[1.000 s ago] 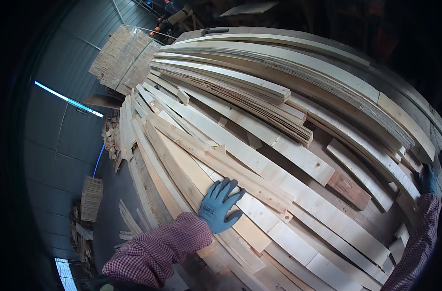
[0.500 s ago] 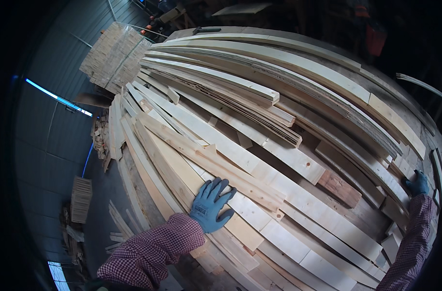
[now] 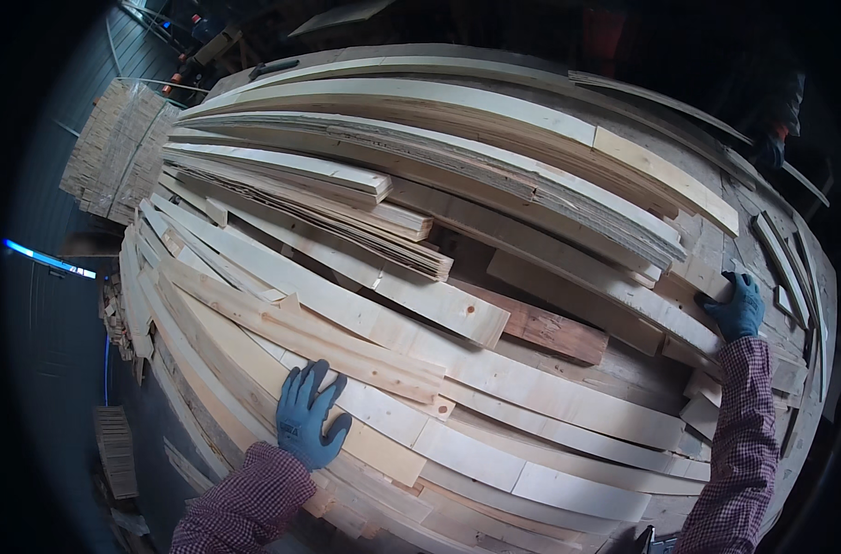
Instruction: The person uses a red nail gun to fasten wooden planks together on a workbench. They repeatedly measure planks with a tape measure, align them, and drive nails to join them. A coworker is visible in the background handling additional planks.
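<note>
Sorting: lumber pile (image 3: 457,277), lower frame.
Left hand (image 3: 308,417): fingers flat, released, on plank (image 3: 384,434).
Right hand (image 3: 738,307): fingers grasping board end (image 3: 688,277).
Next: firmer left grip likely needed.

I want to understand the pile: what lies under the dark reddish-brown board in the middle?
The dark reddish-brown board rests on long pale planks crossing beneath it. Its upper-left end runs under a pale plank. What lies deeper in the pile is covered.
</note>
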